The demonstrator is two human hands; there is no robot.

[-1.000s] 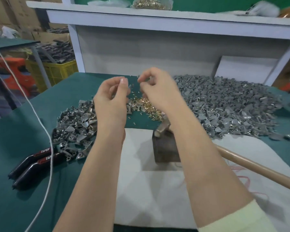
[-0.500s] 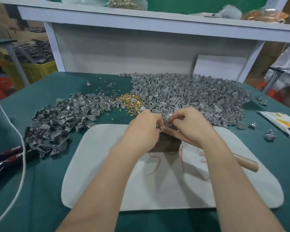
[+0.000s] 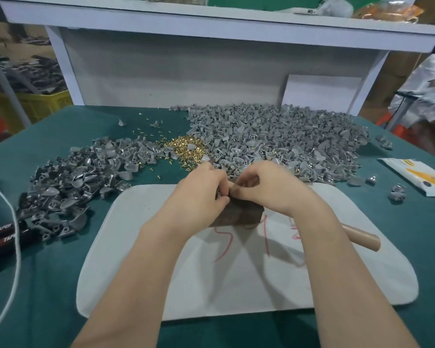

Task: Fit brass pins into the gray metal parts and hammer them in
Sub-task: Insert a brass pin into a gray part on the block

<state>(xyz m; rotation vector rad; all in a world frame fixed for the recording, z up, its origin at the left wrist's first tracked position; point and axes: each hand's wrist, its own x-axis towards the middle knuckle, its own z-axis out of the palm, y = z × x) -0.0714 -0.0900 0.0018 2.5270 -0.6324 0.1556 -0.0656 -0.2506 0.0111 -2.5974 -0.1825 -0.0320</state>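
Clock bearings taken from the block. At 9 o'clock, at the table edge, lay a white cord (image 3: 13,237) and red-black pliers (image 3: 3,238), both idle. The smaller left pile (image 3: 68,194) of gray parts sat at 9 to 10 o'clock; probably the finished ones, though seated pins could not be made out. Loose brass pins (image 3: 186,149) lay heaped at 11 o'clock between the two piles, with strays scattered on the green cloth towards 12. The left hand (image 3: 199,194) was over the block's top edge, fingers curled tight, apparently pinching one small gray part (image 3: 221,193). The dark block (image 3: 239,214) stood on the white pad (image 3: 236,285), just below both hands. The right hand (image 3: 269,189) met the left at the fingertips, its fingers drawn narrow; whether a pin sat between them could not be told. Judgement: this piece was at the fitting step, not yet struck. The right pile (image 3: 274,139), at 12 to 2 o'clock, was far larger, so most of the job seemed left. The hammer handle (image 3: 359,237) lay on the pad at 4 o'clock, unheld and partly under the right forearm; that hand would have to let go before reaching it. A few stray parts (image 3: 397,192) and a packet (image 3: 417,179) lay at 3 o'clock, well apart from the work.
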